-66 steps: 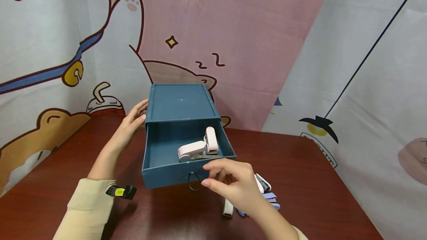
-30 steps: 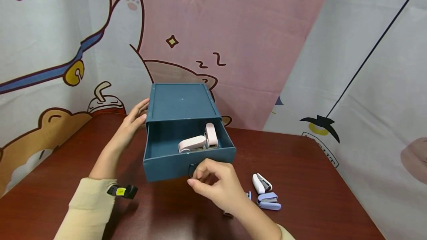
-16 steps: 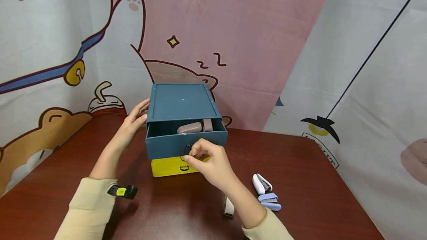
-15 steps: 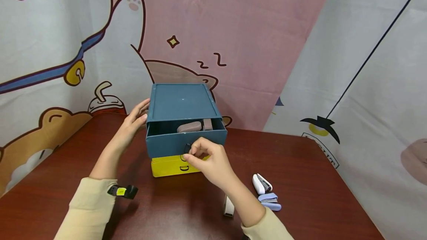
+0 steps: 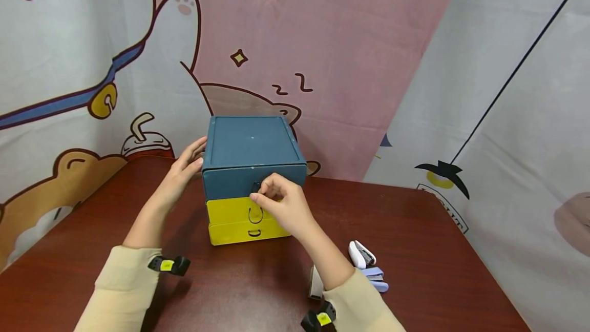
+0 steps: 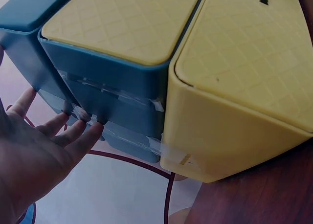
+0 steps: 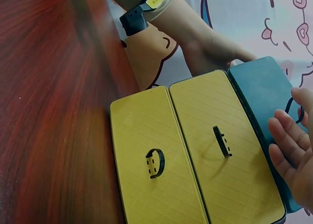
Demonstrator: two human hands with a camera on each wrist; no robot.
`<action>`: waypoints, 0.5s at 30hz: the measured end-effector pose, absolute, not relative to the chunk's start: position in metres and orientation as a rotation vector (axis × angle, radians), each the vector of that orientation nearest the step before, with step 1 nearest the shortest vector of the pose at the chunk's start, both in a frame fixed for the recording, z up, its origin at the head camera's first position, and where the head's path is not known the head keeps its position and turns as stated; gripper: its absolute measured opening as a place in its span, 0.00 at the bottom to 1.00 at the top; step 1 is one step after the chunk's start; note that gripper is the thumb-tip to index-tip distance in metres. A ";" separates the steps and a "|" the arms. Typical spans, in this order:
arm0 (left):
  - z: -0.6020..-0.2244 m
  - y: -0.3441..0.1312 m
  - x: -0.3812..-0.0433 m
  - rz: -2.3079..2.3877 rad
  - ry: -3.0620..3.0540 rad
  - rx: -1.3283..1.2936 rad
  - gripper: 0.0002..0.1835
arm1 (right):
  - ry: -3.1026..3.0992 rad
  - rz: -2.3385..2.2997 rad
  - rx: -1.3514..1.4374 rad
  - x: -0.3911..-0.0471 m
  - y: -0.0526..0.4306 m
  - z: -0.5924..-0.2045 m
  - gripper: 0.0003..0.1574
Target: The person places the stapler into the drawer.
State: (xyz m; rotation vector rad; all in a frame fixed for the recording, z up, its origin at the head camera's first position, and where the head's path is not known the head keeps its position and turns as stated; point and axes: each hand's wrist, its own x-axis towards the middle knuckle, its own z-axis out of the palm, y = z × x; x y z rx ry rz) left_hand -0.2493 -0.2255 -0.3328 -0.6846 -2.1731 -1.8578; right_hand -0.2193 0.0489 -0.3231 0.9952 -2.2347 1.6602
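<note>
Right grip (image 5: 287, 205) holds black handle (image 5: 256, 187); left grip (image 6: 39, 153), straight-fingered, is beside tape (image 6: 157, 105) the head view hides.

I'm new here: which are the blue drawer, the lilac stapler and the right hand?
Blue drawer (image 5: 231, 184): head view, front panel, left of the handle.
Lilac stapler (image 5: 374, 272): head view, its upper arm.
Right hand (image 5: 287, 203): head view, back of the hand.
</note>
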 end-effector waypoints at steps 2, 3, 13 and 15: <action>-0.333 -0.225 -0.249 -1.860 -2.176 -0.679 0.30 | -2.240 1.665 0.985 -0.221 0.048 -0.323 0.10; -0.332 -0.225 -0.248 -1.860 -2.176 -0.678 0.30 | -2.245 1.666 0.980 -0.222 0.048 -0.323 0.10; -0.331 -0.224 -0.247 -1.861 -2.169 -0.670 0.30 | -2.258 1.718 0.882 -0.218 0.045 -0.329 0.13; -0.331 -0.224 -0.247 -1.858 -2.169 -0.673 0.30 | -2.237 1.741 0.856 -0.217 0.044 -0.333 0.17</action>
